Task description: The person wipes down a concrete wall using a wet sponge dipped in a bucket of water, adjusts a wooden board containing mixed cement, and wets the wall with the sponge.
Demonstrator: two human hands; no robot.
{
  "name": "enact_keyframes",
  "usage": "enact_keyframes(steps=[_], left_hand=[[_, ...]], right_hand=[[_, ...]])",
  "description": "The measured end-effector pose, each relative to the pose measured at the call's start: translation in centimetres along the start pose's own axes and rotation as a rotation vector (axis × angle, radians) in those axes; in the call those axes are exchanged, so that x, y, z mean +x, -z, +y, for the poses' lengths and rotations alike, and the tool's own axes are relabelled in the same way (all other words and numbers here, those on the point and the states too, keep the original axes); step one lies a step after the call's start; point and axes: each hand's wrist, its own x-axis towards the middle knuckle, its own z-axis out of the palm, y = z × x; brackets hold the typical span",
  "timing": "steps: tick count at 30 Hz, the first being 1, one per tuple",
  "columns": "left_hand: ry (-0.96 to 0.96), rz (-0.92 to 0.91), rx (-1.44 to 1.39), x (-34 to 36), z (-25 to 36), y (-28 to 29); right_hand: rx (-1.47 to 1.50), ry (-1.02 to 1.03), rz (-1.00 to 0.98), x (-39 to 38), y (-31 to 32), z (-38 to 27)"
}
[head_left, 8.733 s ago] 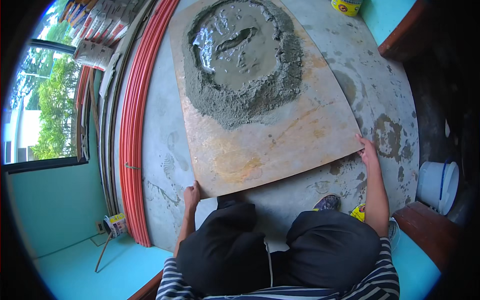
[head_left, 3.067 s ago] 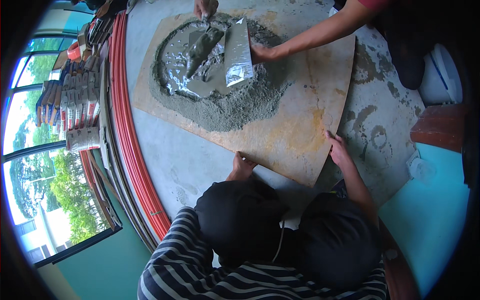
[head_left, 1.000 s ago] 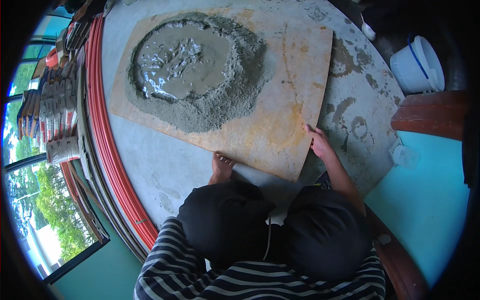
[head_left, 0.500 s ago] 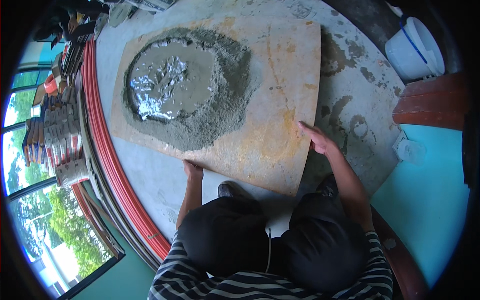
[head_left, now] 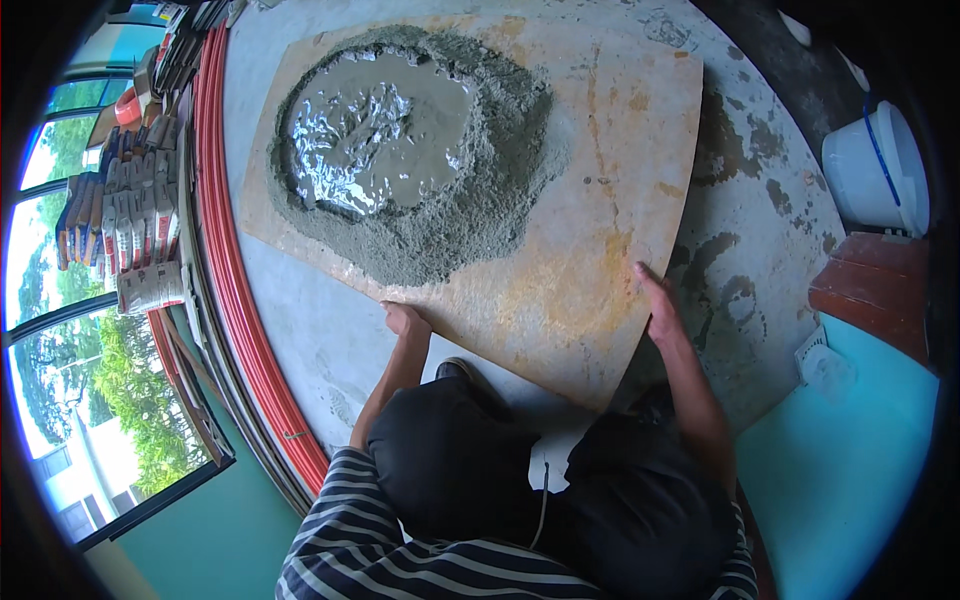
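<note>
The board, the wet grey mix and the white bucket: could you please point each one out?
Board (head_left: 565, 265): head view, on its bare surface.
Wet grey mix (head_left: 405, 140): head view, on its shiny pool.
White bucket (head_left: 856, 180): head view, on its outer wall.

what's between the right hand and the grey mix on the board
In the head view, a stretch of orange-stained board lies between the right hand and the grey mix.

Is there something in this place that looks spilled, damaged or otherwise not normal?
Yes, mildly: dark, damp-looking patches mark the paler floor to the right of the board, perhaps from spilled liquid. The board also has orange-brown stains near the right hand. The wet grey mix lies within the board's edges.
</note>
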Motion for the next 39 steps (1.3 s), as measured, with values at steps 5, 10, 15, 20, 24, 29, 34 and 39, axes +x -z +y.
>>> enact_keyframes(steps=[5,10,15,20,24,29,34,39], left_hand=[[0.076,0.011,0.038,-2.7,0.3,0.3],[0.265,-0.102,0.175,-4.9,3.0,2.0],[0.445,-0.332,0.147,-4.1,4.8,4.3],[0.492,-0.688,0.170,-7.9,7.3,6.5],[0.606,-0.924,0.304,-11.5,9.4,6.9],[0.672,-1.050,0.312,-11.3,9.6,6.7],[0.888,-0.997,0.258,-11.4,10.4,6.5],[0.171,-2.105,1.061,-11.7,13.6,6.9]], right_hand=[[-0.112,0.055,0.080,-0.2,-0.6,-4.0],[-0.173,0.041,0.089,-0.9,-0.1,-6.5],[-0.198,0.018,0.066,-0.8,-1.5,-9.7],[-0.244,0.000,0.067,-1.5,-0.6,-13.0],[-0.280,0.017,0.142,-2.3,1.1,-14.8],[-0.246,0.021,0.215,-3.3,-0.4,-15.6],[-0.226,-0.017,0.296,-3.2,0.1,-16.0],[-0.242,0.041,0.290,-3.2,1.4,-15.8]])
